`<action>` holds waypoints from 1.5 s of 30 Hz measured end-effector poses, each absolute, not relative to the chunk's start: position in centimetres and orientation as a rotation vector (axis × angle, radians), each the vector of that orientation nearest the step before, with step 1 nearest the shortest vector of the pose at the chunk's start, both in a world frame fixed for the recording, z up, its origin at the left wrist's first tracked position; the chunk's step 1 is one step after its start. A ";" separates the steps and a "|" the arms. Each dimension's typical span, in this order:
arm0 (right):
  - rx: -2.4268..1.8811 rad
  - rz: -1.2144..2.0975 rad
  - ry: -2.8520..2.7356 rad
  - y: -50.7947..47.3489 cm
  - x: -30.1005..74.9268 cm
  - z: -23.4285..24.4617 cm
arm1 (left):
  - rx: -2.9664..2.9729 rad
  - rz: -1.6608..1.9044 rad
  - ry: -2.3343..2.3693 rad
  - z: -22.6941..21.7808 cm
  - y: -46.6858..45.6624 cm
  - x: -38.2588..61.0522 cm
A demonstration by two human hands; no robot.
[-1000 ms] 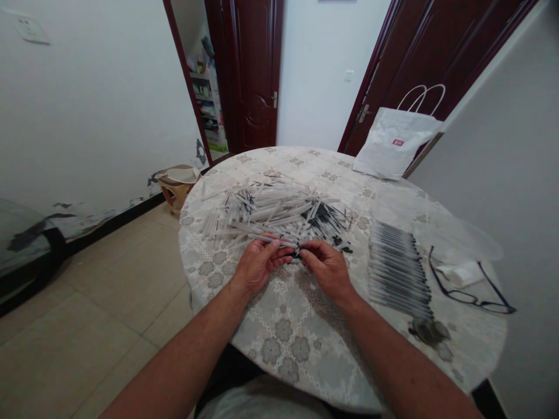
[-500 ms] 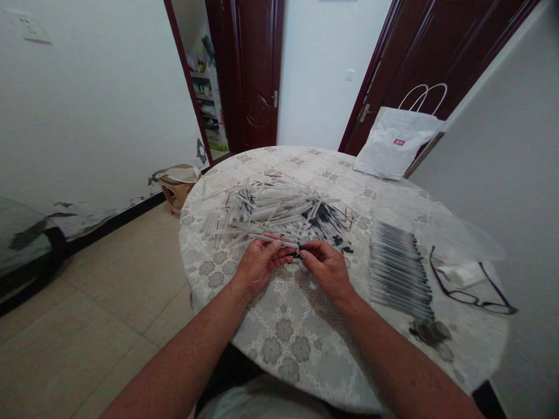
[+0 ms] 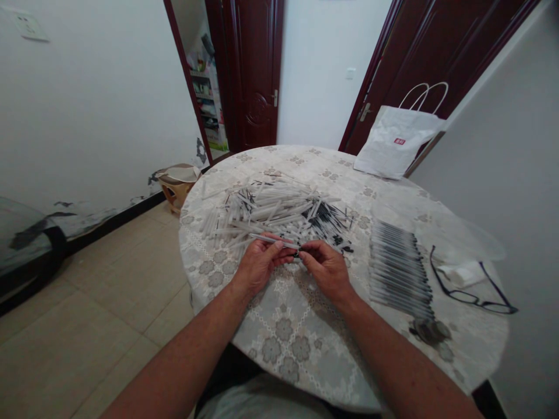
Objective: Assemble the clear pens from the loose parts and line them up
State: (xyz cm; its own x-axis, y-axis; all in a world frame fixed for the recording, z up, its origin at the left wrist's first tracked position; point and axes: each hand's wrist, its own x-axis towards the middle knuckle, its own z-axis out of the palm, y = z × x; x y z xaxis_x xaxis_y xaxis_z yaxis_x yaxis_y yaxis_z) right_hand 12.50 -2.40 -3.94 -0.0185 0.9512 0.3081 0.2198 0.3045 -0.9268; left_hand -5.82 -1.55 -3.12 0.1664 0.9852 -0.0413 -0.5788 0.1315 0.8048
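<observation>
My left hand (image 3: 257,262) is closed around a slim, pale pen barrel (image 3: 271,240), which lies nearly level and points toward the right. At the barrel's right end, the thumb and fingertips of my right hand (image 3: 325,265) pinch a small black piece (image 3: 299,251), mostly covered by the fingers. Just beyond both hands spreads a loose pile of translucent pen barrels (image 3: 275,203). Thin black sticks (image 3: 325,216) and short black pieces (image 3: 343,243) lie at the pile's right side. To the right, pens (image 3: 397,265) with dark ends rest side by side in a row.
Black-framed glasses (image 3: 476,299) lie at the right of the round table, by a folded white item (image 3: 465,273). A small dark roll (image 3: 430,331) sits near the row's front end. A white paper bag (image 3: 395,142) stands at the back right. The patterned tablecloth (image 3: 283,349) shows in front.
Both hands stay almost in place, still together at the barrel's end. Only slight finger movement shows; the pile and the row look the same.
</observation>
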 end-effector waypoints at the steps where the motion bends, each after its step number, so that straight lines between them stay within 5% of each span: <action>1: -1.135 0.855 -1.480 -2.4 12.5 -3.9 | 0.749 1.273 0.676 -3.2 -1.5 -5.8; 45: -1.228 0.625 -1.780 -3.3 13.2 -3.3 | 0.834 1.227 0.664 -3.5 -1.7 -5.9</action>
State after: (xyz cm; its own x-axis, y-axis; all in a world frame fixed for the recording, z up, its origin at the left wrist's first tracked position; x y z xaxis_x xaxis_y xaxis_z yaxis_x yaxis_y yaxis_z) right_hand 13.15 -3.32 -3.26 -0.1445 0.9185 0.3682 0.4867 0.3899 -0.7817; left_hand -5.92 -1.71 -3.53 0.2227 0.9749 0.0007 -0.5330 0.1211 0.8374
